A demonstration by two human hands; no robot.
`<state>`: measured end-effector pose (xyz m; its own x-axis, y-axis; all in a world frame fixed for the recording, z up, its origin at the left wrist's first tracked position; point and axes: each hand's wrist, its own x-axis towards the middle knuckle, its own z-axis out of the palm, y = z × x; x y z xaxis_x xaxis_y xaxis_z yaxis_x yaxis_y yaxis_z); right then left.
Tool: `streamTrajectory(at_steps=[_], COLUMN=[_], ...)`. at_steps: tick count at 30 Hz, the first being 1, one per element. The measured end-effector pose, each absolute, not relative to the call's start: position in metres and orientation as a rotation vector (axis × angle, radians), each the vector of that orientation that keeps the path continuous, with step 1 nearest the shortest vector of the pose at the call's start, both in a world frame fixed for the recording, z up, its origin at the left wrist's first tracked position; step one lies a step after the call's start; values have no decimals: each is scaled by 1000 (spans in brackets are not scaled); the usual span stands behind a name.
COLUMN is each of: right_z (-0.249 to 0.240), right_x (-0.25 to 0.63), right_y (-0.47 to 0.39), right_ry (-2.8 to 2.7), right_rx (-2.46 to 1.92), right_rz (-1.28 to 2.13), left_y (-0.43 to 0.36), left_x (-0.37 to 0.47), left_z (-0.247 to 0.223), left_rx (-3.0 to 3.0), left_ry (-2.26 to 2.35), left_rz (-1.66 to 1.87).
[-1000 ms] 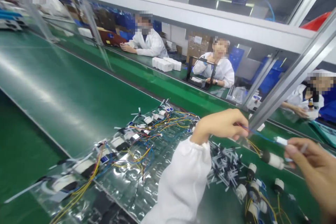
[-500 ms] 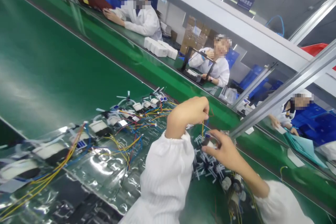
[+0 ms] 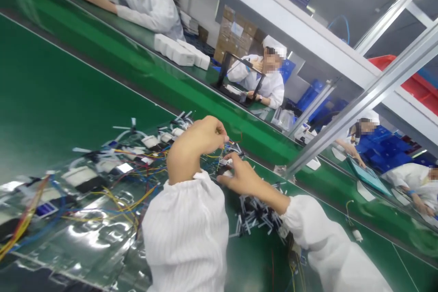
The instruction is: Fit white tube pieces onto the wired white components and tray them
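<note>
My left hand (image 3: 196, 143) is bent at the wrist, its fingertips pinched together on thin coloured wires (image 3: 221, 151). Just to the right and lower, my right hand (image 3: 243, 177) grips a small white-and-black wired part (image 3: 226, 171) between thumb and fingers. The wires run between the two hands; their ends are too small to make out. Beneath my right forearm lies a pile of black parts with white strips (image 3: 255, 216). On my left, similar white-and-black wired parts (image 3: 80, 178) sit in rows on clear plastic trays (image 3: 102, 237).
A green work surface (image 3: 68, 86) extends to the left. A metal post (image 3: 359, 96) slants across the right side. Across the line, co-workers in white sit near white boxes (image 3: 181, 52) and a black frame (image 3: 239, 77). A small wired part (image 3: 357, 235) lies at right.
The view has shifted, so both hands appear further left. My right hand still grips the wired part and my left hand still pinches the wires, now closer to the part.
</note>
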<state>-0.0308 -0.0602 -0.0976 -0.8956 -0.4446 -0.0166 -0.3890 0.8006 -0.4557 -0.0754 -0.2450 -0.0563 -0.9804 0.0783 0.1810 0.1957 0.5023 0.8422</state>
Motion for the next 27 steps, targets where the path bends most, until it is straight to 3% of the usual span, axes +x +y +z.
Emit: streamTrajectory(at_steps=[9, 20, 27], right_z=[-121, -130, -137], right_x=[-56, -37, -28], right_y=[-68, -62, -64], right_ry=[2943, 3015, 3081], right_rx=[-772, -946, -847], right_rz=[-663, -691, -698], left_y=[-249, -264, -256], left_x=[-68, -61, -62], left_z=[-47, -52, -48], left_rx=[-92, -82, -29], left_ry=[-2759, -2788, -2824], left_rz=[-1400, -1645, -1622])
